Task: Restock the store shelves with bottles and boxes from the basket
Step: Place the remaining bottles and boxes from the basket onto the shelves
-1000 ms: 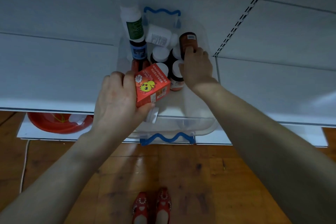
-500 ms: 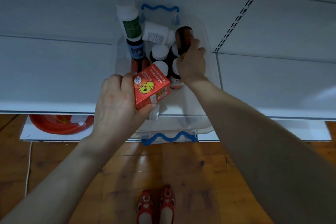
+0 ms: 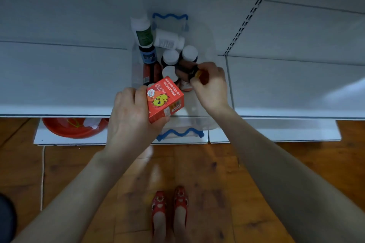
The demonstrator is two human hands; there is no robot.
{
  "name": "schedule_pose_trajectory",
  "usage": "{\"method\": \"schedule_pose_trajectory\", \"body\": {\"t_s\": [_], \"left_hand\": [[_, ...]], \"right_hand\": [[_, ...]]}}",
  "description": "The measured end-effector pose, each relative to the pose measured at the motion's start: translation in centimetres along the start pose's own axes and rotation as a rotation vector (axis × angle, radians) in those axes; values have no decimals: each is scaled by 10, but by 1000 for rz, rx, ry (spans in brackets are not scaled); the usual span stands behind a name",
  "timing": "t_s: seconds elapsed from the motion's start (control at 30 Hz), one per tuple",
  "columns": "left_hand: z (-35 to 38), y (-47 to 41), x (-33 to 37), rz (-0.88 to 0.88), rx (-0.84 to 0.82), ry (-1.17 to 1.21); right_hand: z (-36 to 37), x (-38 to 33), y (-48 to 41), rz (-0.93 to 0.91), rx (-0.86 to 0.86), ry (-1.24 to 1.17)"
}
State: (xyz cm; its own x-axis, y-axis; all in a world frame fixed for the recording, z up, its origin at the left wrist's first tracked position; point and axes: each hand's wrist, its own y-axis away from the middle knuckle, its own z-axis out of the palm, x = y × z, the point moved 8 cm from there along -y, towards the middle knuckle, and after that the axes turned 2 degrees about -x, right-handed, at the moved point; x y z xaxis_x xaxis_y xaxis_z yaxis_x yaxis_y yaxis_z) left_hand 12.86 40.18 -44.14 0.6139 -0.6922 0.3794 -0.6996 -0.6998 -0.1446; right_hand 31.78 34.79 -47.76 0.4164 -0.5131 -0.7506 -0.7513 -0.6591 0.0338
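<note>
- The red box (image 3: 165, 99) is gripped in the left hand (image 3: 130, 116), fingers on top and thumb beneath, above the near edge of the basket (image 3: 208, 123).
- The right hand (image 3: 212, 87) is curled round a dark brown bottle (image 3: 185, 69), which is tipped sideways over the white-capped bottles (image 3: 170, 56) standing in the basket.
- The clear basket sits at the front edge of the white shelf (image 3: 59, 77).
- A red bowl (image 3: 73, 128) lies below that edge, to the left.

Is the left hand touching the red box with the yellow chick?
Touching. The head view shows the left hand gripping the red box, fingers over its left edge and thumb under its bottom corner.
</note>
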Motion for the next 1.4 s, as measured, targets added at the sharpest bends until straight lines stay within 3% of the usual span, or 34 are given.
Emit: {"method": "schedule_pose_trajectory", "body": {"t_s": [0.17,0.43,0.77,1.23,1.4], "left_hand": [[-22,27,18,-19,-25,44],[-72,64,66,-47,-70,178],[-128,78,147,-170,-93,577],[-184,126,189,-553,-130,1515],[-196,134,201,-517,-105,1576]], "right_hand": [[-50,-9,67,-2,3,-56],[-170,-14,147,159,59,-235],[-294,-51,183,39,43,-248],[-327,-134,189,-195,-96,-376],[-339,-149,193,-252,-113,-371]]}}
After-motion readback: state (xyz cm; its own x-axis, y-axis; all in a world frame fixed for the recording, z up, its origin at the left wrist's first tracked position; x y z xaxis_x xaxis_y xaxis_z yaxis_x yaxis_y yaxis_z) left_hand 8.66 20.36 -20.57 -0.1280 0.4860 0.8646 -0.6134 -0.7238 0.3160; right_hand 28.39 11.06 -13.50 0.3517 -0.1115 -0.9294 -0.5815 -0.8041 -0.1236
